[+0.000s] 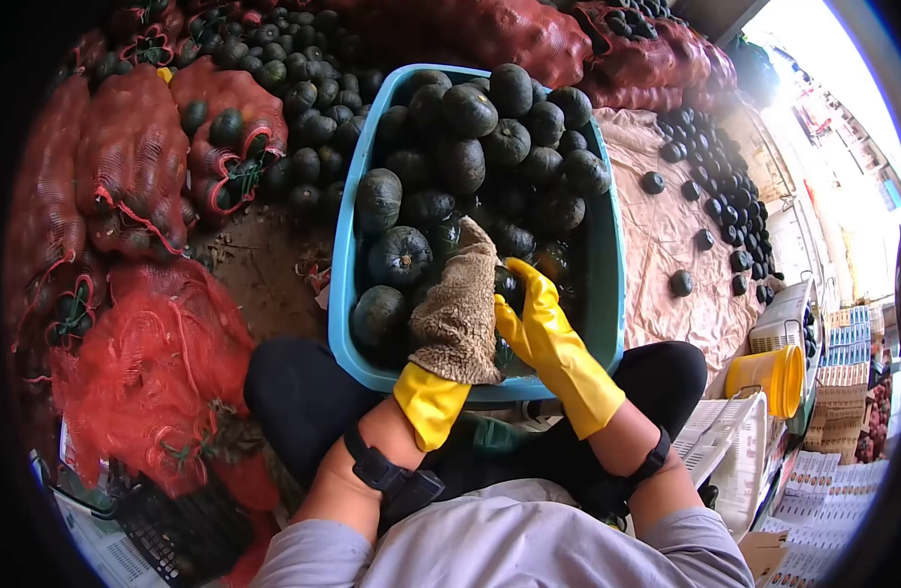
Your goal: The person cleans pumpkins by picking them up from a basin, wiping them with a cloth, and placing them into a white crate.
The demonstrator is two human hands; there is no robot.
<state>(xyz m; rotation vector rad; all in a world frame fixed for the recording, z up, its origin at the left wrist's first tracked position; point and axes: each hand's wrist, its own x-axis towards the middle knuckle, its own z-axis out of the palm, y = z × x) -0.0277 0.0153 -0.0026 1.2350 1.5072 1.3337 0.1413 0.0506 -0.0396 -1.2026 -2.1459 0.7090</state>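
Right hand [532,316]: fingers clasp a squash [509,287] at the near end of the tub [345,294]. Left hand [449,345]: under a cloth [467,279] against the squash, its fingers hidden, grip indeterminable.

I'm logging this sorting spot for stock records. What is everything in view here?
tub: one, blue, centre, before the person's lap
squashes: many, dark green, heaped in the tub
held squash: one, dark green, between the hands at the tub's near end
cloth: one, brown, over the left hand
mesh sacks: several, red, left, some with squashes inside
loose squashes: many, dark green, piled at top left
sheet: one, beige, right of the tub, squashes scattered on it
bucket: one, yellow, right
left hand: yellow glove, under the cloth
right hand: yellow glove, gripping the held squash
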